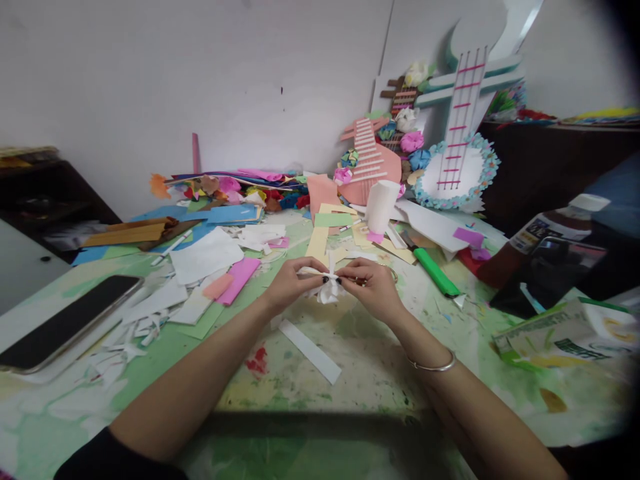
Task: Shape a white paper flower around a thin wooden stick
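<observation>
Between my two hands is a small white paper flower (329, 292), its ruffled part hanging below the fingertips and a narrow piece sticking up above them. My left hand (294, 280) pinches it from the left, thumb and fingers closed. From the right, my right hand (371, 285) grips the same flower, with the thumbs almost meeting in front. Below the hands a loose white paper strip (311, 351) lies slanted on the paint-stained table (370, 373). Exactly how the fingers behind the flower are placed is hidden.
On the left lie a phone (70, 323), paper scraps (207, 257) and a pink paper piece (239, 281). A green-handled cutter (434, 270), a bottle (545, 230) and a carton (570, 337) are at right. Paper instruments (457, 160) and a white roll (383, 207) stand behind.
</observation>
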A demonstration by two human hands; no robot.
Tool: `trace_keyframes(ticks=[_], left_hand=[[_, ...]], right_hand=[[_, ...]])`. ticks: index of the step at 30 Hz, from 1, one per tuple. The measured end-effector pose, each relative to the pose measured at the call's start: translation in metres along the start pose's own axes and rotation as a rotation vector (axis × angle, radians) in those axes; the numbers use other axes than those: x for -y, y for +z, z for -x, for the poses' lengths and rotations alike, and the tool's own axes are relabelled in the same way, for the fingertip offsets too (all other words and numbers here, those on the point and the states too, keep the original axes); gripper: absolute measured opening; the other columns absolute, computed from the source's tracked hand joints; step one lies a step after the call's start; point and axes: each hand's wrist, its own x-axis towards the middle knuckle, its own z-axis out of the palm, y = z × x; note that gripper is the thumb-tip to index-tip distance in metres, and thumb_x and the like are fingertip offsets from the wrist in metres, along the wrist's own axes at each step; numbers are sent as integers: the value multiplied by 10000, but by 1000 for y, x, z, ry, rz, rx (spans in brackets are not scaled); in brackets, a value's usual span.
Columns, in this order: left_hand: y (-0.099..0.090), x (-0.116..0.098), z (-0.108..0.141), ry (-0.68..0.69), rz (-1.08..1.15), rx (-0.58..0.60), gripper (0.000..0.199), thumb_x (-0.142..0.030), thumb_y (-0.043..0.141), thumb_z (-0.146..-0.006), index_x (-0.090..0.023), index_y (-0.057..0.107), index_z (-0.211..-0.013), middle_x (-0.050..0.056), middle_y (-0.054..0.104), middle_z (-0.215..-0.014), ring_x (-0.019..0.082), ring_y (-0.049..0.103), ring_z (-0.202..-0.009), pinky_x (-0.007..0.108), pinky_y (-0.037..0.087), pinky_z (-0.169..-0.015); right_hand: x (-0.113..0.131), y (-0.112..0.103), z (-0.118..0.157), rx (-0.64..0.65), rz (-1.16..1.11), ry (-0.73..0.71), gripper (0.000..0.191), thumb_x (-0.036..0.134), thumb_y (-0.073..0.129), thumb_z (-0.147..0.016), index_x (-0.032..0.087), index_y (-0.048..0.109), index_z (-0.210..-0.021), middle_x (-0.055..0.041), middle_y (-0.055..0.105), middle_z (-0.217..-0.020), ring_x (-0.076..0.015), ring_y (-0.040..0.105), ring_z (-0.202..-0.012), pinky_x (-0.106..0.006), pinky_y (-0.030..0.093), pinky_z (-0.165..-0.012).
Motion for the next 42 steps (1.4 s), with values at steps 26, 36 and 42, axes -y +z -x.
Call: trace_keyframes(ticks=[26, 36, 42], left_hand=[[2, -7, 2, -21, 6, -47, 246, -328, 691, -662, -124, 648, -791, 26, 642, -749, 110, 549, -609, 208, 410, -578], [1, -5, 2, -1, 48, -27, 243, -314, 693, -660, -131, 641, -810, 42, 648, -836, 135, 592, -684, 225, 450, -634], [2, -7, 3, -8, 35, -29, 244, -316, 688, -653, -130, 642, -802, 49, 654, -840, 149, 600, -700, 235, 457, -647]], right_hand=[[3, 0, 2, -69, 23, -98, 163, 145, 588, -768, 190, 739, -811, -25, 656, -756, -96, 576, -640, -212, 434, -599], [0, 1, 2, -73, 35, -126, 175, 150, 580, -775, 212, 738, -820, -27, 659, -772, -116, 596, -695, -221, 450, -614], [1, 1, 2, -75, 42, -120, 178, 160, 582, -777, 228, 741, -820, -27, 670, -779, -117, 599, -691, -225, 457, -614]])
